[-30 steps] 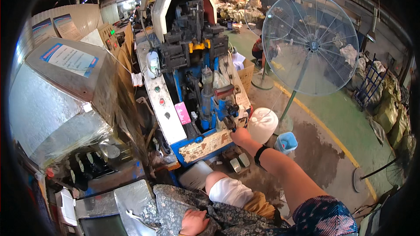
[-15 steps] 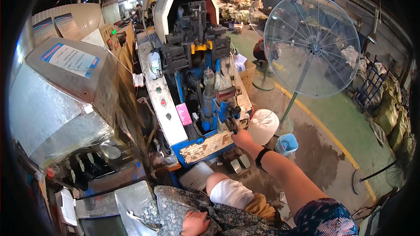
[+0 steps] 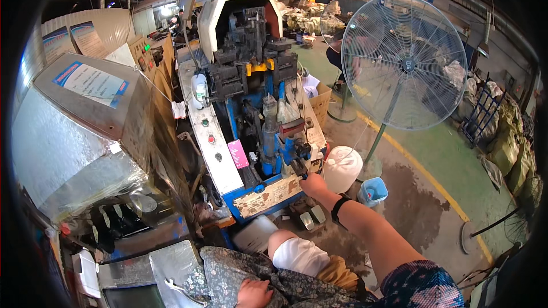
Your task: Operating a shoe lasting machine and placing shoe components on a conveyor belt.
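Observation:
My right hand [image 3: 312, 185] is wrapped round the black handle [image 3: 298, 166] of a lever at the front right of a machine [image 3: 251, 77]. The machine has black clamp blocks, blue metal parts and a white hood. Just behind the handle sits a dark red padded piece [image 3: 291, 128]. Low in the view, my left hand [image 3: 254, 294] rests on the dark floral apron [image 3: 220, 274] over my lap, holding nothing, its fingers partly foreshortened. A pink card [image 3: 238, 154] lies on the machine's left side, near a red button [image 3: 211, 139].
A large metal-covered box [image 3: 74, 120] stands at the left. To the right are a white plastic drum [image 3: 343, 169], a light blue bucket [image 3: 373, 191] and a tall caged fan [image 3: 406, 65]. Foot pedals [image 3: 311, 218] sit below the machine. Sacks [image 3: 505, 137] line the far right.
The view has shifted slightly. My right hand keeps its hold on the lever handle, and my left hand stays on my lap. A person behind the fan has changed position.

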A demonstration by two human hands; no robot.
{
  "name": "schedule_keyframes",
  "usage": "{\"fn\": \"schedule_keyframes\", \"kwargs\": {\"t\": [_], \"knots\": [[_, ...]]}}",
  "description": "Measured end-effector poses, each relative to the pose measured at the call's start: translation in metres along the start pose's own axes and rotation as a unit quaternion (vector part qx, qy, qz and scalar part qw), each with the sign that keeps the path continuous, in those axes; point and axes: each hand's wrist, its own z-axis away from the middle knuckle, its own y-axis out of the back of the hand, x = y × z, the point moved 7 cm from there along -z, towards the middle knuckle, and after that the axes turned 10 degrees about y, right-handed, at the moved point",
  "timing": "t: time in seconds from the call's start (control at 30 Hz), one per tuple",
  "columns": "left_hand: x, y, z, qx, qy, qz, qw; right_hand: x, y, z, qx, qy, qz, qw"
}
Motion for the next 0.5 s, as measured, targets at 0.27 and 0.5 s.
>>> {"fn": "schedule_keyframes", "kwargs": {"t": [0.27,0.5], "knots": [[-0.001,-0.004,-0.001,-0.01,0.008,-0.009,1.0,0.004,-0.003,-0.008,0.033,0.022,-0.03,0.999],[-0.002,-0.003,-0.005,-0.007,-0.003,0.007,1.0,0.011,-0.002,-0.012,0.04,0.017,-0.014,0.999]]}}
